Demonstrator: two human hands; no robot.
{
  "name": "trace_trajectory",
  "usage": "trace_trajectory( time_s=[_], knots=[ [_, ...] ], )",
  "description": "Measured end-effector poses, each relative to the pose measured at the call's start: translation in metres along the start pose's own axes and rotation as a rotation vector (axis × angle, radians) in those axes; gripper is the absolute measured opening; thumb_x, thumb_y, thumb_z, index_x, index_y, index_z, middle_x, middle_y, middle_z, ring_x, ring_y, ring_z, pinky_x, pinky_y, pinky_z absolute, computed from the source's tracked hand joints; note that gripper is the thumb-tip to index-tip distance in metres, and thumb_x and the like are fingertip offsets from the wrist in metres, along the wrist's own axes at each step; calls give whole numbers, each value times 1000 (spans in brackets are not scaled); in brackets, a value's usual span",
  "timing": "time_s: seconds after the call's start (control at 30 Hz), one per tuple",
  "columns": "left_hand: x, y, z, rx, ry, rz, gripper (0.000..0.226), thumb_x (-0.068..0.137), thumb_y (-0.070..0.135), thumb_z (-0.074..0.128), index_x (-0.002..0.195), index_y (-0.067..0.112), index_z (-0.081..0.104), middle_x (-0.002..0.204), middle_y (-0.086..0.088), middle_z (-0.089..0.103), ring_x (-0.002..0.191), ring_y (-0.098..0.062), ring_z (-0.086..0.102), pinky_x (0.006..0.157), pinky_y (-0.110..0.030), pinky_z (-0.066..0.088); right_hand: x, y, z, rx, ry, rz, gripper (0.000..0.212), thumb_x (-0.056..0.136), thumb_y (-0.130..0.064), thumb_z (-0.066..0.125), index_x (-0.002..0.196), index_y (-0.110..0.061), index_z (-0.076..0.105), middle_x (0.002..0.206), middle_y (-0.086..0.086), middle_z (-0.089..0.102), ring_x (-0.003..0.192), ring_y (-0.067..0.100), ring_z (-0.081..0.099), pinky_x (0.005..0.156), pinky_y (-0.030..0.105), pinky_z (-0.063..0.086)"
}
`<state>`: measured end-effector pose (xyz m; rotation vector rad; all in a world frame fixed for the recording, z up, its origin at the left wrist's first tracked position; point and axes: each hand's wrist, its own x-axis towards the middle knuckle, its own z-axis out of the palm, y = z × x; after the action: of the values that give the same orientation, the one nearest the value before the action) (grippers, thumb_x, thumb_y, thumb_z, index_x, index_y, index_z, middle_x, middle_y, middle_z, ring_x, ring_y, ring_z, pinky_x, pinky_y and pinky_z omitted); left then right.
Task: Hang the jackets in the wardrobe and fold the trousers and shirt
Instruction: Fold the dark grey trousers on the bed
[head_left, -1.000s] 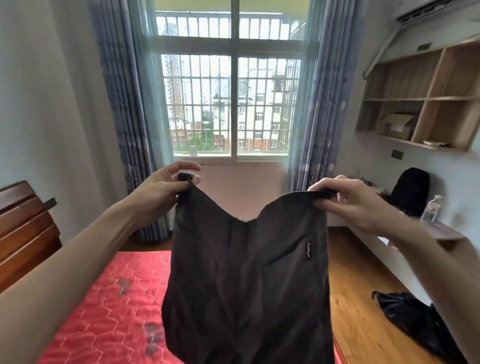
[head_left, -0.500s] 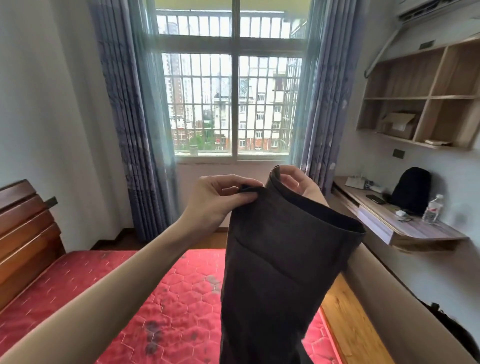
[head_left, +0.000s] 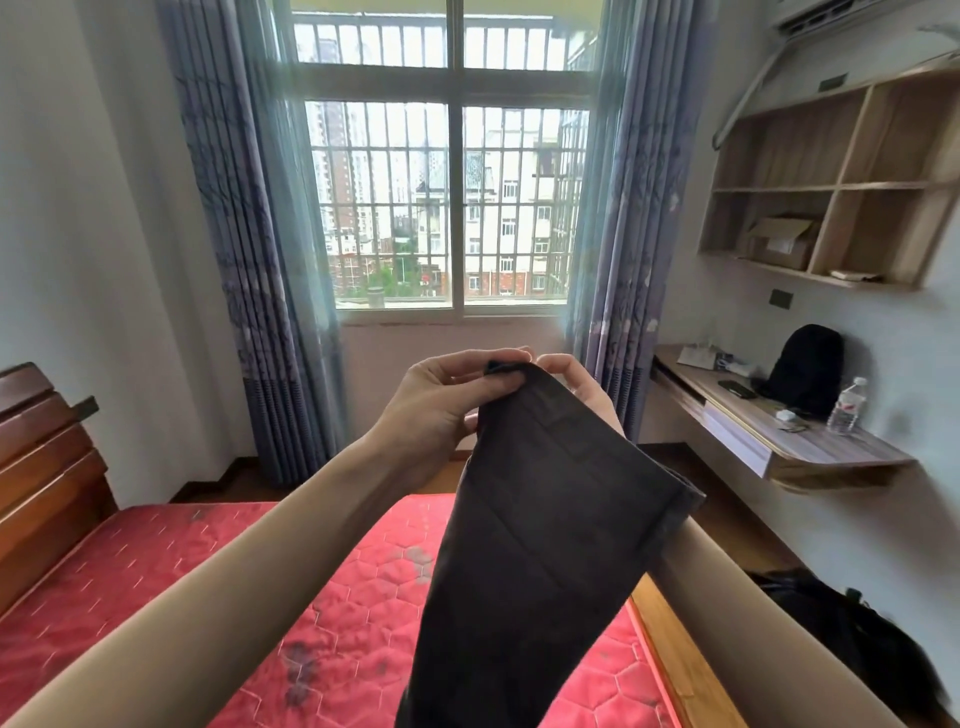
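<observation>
Since a second ago the hands have met, left hand (head_left: 441, 402) and right hand (head_left: 582, 387) pinching the halved waistband of the dark brown fabric trousers (head_left: 540, 545) above the red quilted mattress (head_left: 208, 587), folding barely begun.
</observation>
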<state>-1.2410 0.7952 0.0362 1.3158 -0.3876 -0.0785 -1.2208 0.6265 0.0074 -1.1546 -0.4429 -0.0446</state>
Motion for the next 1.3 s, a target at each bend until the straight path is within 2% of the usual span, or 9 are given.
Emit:
trace_trajectory(
  time_s=[0.1, 0.27, 0.47, 0.6, 0.7, 0.87, 1.0, 1.13, 1.3],
  knots=[
    [-2, -5, 4, -79, 7, -100, 25, 82, 16, 85, 107, 18, 82, 109, -8, 78, 101, -25, 70, 85, -39, 58, -12, 0, 2, -72, 34, -113, 40, 71, -21, 86, 101, -15, 60, 93, 6, 70, 84, 20, 66, 76, 31, 55],
    [-3, -11, 7, -141, 90, -77, 19, 84, 1, 79, 103, 5, 82, 103, -18, 79, 88, -24, 76, 87, -34, 63, -18, 4, 0, -376, 131, -267, 28, 89, -2, 75, 104, -20, 58, 98, -2, 63, 83, 17, 54, 79, 33, 41],
    [-2, -19, 6, -109, 241, 56, 16, 84, 0, 82, 96, 11, 85, 100, -14, 81, 87, -17, 77, 77, -22, 59, -21, 8, -12, -544, 163, -47, 12, 97, -1, 67, 100, -2, 56, 95, 16, 59, 87, 27, 55, 80, 34, 48],
    [1, -17, -5, -115, 365, 164, 16, 84, 4, 83, 94, 16, 86, 99, -10, 81, 90, -17, 77, 80, -24, 60, -43, 2, -25, -52, 80, 177, 74, 92, -73, 45, 105, -5, 72, 104, 13, 73, 99, 28, 69, 94, 37, 57],
    [6, -11, -15, -153, 427, 211, 17, 83, 5, 84, 95, 18, 86, 97, -8, 81, 86, -16, 76, 77, -23, 60, -53, 1, -30, -225, -10, 39, 94, 71, -102, 34, 113, -30, 79, 123, 1, 76, 119, 21, 69, 105, 40, 55],
    [12, -3, -30, -93, 392, 237, 19, 84, 4, 83, 95, 20, 86, 100, -7, 81, 92, -17, 77, 78, -22, 60, -50, 4, -26, -570, 111, -275, 22, 97, -39, 72, 94, -19, 81, 90, 11, 78, 89, 29, 77, 77, 57, 61],
    [10, 0, -54, 120, 304, 199, 22, 90, 10, 80, 107, 23, 83, 111, -5, 80, 112, -22, 74, 101, -37, 56, -36, -13, -31, -533, 123, -326, 14, 93, -16, 76, 94, -3, 80, 89, 16, 79, 85, 37, 77, 71, 51, 63],
    [7, 3, -68, 326, 138, 93, 36, 94, 24, 76, 129, 27, 70, 114, -1, 79, 111, -19, 74, 101, -35, 57, -21, -34, -36, -575, 83, -331, 4, 90, -12, 81, 92, -15, 82, 88, 0, 81, 79, 11, 77, 67, 20, 59],
    [11, 11, -78, 678, 0, -23, 32, 97, 31, 72, 123, 15, 76, 113, 5, 80, 107, -12, 75, 102, -36, 58, -1, -52, -42, -638, 32, -318, 10, 88, -9, 82, 92, -18, 81, 88, -7, 81, 80, 3, 75, 68, 15, 56]
  ],
)
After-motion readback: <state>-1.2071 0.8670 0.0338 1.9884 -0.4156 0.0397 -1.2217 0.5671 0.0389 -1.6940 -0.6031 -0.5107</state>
